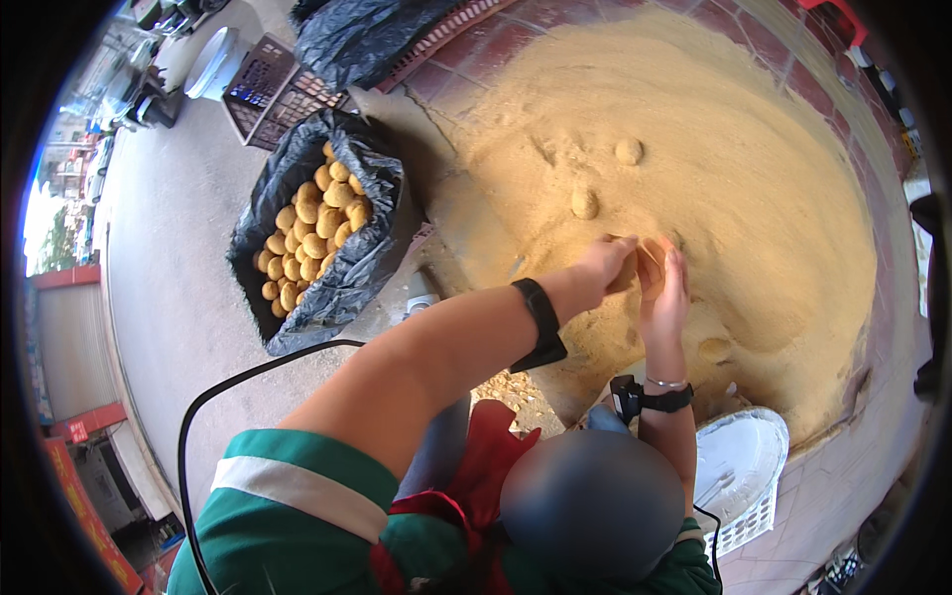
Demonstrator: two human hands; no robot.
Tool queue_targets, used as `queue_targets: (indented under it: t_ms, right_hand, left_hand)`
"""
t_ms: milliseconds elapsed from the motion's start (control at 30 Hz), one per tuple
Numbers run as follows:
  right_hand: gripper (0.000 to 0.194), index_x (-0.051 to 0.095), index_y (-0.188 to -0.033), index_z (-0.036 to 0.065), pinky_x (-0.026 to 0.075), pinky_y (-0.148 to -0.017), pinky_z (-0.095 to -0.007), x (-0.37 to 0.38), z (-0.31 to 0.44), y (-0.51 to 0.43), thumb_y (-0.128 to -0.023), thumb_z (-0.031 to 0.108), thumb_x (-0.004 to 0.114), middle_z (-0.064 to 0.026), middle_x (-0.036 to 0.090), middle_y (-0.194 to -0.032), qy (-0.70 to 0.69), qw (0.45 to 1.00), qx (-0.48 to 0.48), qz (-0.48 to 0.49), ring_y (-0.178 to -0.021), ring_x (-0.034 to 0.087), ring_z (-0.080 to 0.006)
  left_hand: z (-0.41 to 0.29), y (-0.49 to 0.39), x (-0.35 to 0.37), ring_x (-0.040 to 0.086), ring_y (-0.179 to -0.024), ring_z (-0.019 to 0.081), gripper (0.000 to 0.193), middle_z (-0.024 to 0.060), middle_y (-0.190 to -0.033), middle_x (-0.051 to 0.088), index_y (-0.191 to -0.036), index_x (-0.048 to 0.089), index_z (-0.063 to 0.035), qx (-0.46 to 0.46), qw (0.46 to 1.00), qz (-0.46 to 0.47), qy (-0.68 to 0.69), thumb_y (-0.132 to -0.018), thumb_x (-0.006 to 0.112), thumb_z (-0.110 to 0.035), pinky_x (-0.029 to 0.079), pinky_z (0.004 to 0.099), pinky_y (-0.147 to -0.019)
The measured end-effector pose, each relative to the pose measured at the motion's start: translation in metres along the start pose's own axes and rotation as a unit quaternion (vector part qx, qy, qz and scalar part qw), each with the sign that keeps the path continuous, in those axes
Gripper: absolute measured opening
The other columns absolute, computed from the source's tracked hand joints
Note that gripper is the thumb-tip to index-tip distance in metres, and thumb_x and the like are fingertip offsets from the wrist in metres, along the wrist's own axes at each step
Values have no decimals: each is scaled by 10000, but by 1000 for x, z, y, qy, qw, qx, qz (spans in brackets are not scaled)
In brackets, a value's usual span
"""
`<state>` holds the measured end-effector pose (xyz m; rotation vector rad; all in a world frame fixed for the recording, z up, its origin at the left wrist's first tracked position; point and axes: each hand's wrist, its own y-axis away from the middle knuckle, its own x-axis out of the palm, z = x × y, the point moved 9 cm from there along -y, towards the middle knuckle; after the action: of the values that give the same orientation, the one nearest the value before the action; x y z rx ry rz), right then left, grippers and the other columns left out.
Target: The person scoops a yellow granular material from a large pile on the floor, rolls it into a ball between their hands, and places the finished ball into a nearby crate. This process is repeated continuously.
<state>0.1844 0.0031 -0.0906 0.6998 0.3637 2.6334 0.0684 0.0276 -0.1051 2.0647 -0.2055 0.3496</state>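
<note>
My left hand [601, 269] is closed around a brownish, powder-coated, egg-like lump [623, 275], partly hidden by the fingers. Close beside it, my right hand [663, 286] is cupped with its palm facing the left; nothing is plainly seen in it. Both hands are over a wide heap of yellow-tan powder [744, 186] on the tiled floor. Two coated oval lumps lie on the powder beyond the hands, one nearer [584, 202] and one farther [629, 151]. Another round shape [714, 349] sits half sunk in powder right of my right wrist.
Left of the heap stands a container lined with black plastic [320, 320], holding many coated oval lumps [312, 223]. Behind it are a plastic crate [260, 89] and a white bucket [213, 63]. A round foil-like tray [744, 454] rests on a white perforated basket [751, 520] at lower right. A black cable [195, 416] curves at left.
</note>
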Motion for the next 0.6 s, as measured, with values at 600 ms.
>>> queue_targets:
  t_ms: [600]
  right_hand:
    - [546, 415, -1299, 119, 510, -674, -462, -69, -71, -10, -811, 152, 658, -204, 642, -924, 696, 716, 24, 39, -813, 642, -348]
  left_hand:
    - [-2, 7, -2, 603, -952, 247, 299, 65, -1063, 559, -1142, 510, -120, -37, 999, -17, 8, -903, 598, -278, 522, 352, -770]
